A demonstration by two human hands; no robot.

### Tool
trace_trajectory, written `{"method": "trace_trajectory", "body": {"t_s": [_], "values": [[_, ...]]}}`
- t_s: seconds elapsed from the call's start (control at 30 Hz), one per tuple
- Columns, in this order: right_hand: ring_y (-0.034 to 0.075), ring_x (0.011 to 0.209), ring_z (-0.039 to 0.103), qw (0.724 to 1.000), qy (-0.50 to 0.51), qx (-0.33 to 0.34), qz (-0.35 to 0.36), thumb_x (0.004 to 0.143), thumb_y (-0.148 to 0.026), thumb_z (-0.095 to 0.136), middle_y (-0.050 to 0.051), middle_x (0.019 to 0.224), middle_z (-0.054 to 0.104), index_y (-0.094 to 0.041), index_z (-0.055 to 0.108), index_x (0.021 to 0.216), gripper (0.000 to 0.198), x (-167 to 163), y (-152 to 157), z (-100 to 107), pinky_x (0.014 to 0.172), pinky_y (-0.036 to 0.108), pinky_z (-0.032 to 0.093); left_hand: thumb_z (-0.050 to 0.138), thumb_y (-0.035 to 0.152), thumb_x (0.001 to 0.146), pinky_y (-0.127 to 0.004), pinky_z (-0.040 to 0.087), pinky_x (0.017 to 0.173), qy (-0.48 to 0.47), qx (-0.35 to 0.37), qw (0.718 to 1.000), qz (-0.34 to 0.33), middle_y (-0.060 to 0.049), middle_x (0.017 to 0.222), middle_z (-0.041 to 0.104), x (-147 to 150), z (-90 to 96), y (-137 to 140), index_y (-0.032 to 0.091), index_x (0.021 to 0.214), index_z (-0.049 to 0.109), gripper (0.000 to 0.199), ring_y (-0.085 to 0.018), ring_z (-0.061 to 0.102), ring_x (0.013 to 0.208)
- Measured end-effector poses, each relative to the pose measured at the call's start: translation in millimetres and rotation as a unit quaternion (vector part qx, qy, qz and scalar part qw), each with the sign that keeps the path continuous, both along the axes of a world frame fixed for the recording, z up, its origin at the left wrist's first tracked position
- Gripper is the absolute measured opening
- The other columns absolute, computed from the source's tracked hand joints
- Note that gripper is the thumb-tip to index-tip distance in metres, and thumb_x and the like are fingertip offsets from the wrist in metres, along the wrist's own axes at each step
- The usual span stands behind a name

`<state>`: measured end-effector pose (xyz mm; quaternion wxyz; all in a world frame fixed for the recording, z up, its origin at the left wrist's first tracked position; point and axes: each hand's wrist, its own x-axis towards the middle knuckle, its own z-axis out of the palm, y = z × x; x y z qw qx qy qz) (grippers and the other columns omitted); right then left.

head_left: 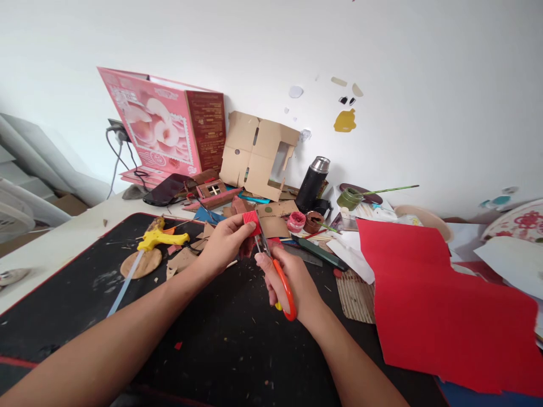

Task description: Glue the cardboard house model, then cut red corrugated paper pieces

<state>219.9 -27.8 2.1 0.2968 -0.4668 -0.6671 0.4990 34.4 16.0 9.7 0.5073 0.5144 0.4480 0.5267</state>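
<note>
Between its thumb and fingers my left hand (227, 243) pinches a small piece of red corrugated cardboard (251, 221), held up above the black mat (220, 345). My right hand (292, 277) is closed on a pair of scissors (289, 291) with orange and yellow handles. The scissor blades point up and away from me and lie against the right side of the red piece, slightly parted. Whether they bite into its edge I cannot tell. Part of the left fingers is hidden behind the piece. A small red scrap (179, 345) lies on the mat.
A yellow glue gun (163, 237) rests on a wooden disc at left. Behind stand a pink box (161, 124), a cut cardboard sheet (254, 152) and a black thermos (311, 183). Open paint jars (296, 221) sit mid-table. A large red sheet (441, 311) covers the right.
</note>
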Motion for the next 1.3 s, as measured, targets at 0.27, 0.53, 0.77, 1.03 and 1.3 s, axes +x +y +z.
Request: {"method": "trace_trajectory", "body": {"t_s": [0.27, 0.53, 0.77, 1.03, 1.3], "values": [[0.013, 0.036, 0.057, 1.0, -0.01, 0.002, -0.007, 0.105, -0.075, 0.053, -0.006, 0.057, 0.057, -0.025, 0.051, 0.086, 0.054, 0.6, -0.2, 1.0, 0.04, 0.022, 0.042, 0.075, 0.053, 0.086, -0.023, 0.039, 0.039, -0.006, -0.004, 1.0, -0.002, 0.004, 0.052, 0.061, 0.3, -2.5, 0.7, 0.02, 0.081, 0.063, 0.035, -0.012, 0.054, 0.038], [0.013, 0.036, 0.057, 1.0, -0.02, 0.009, -0.006, 0.106, -0.073, 0.053, -0.005, 0.057, 0.057, -0.025, 0.05, 0.084, 0.053, 0.2, -0.8, 3.8, 0.041, 0.023, 0.04, 0.077, 0.054, 0.083, -0.023, 0.04, 0.039, -0.023, -0.015, 1.0, -0.012, 0.004, 0.05, 0.06, 2.4, -0.5, 0.8, 0.02, 0.081, 0.063, 0.037, -0.012, 0.052, 0.037], [0.013, 0.036, 0.055, 0.999, -0.039, 0.026, -0.016, 0.107, -0.067, 0.057, -0.006, 0.053, 0.056, -0.025, 0.051, 0.083, 0.049, -2.1, -2.1, 8.6, 0.042, 0.023, 0.04, 0.077, 0.054, 0.082, -0.022, 0.039, 0.038, -0.013, -0.015, 1.0, -0.003, 0.005, 0.051, 0.061, 2.0, -0.6, 0.7, 0.019, 0.082, 0.063, 0.037, -0.012, 0.054, 0.037], [0.014, 0.034, 0.055, 0.998, -0.053, 0.034, -0.013, 0.107, -0.065, 0.058, -0.007, 0.049, 0.053, -0.026, 0.047, 0.081, 0.048, -3.6, -2.3, 9.1, 0.041, 0.024, 0.039, 0.079, 0.055, 0.08, -0.022, 0.041, 0.039, -0.016, -0.024, 1.0, -0.01, 0.005, 0.049, 0.06, 3.3, 2.8, -0.1, 0.019, 0.083, 0.064, 0.039, -0.011, 0.05, 0.036], [0.016, 0.044, 0.068, 1.0, 0.0, 0.009, -0.001, 0.105, -0.068, 0.062, -0.005, 0.054, 0.062, -0.024, 0.052, 0.084, 0.049, 0.0, 1.3, 1.0, 0.046, 0.022, 0.048, 0.078, 0.054, 0.082, -0.022, 0.041, 0.039, -0.023, -0.012, 1.0, -0.009, 0.005, 0.049, 0.06, 1.9, 1.7, 0.4, 0.019, 0.083, 0.064, 0.038, -0.011, 0.051, 0.036]]}}
